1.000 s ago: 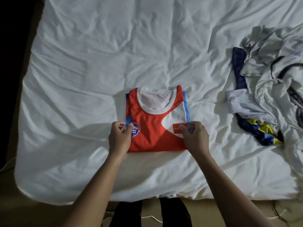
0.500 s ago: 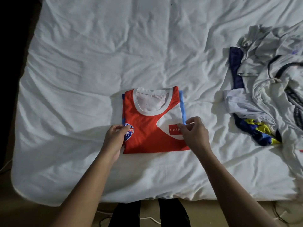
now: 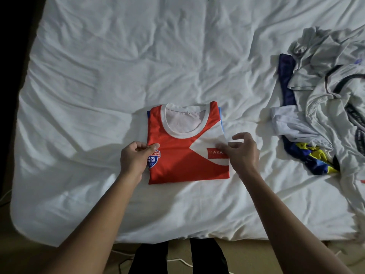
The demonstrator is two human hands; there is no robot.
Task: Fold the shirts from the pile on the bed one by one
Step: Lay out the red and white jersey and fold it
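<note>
A red and white shirt lies folded into a neat rectangle in the middle of the bed, collar away from me. My left hand pinches its left edge beside the blue badge. My right hand pinches the right edge near the red label, with the outer fingers lifted. The pile of unfolded shirts sits at the right of the bed, grey and white ones over a blue and yellow one.
The bed's white sheet is wrinkled and stretches far beyond the folded shirt. The near edge of the bed runs just in front of my legs. White cables lie on the floor below.
Both hands kept hold of the shirt's side edges and tidied them. The blue strips at the sides show less now. My right hand's fingers have spread a little.
</note>
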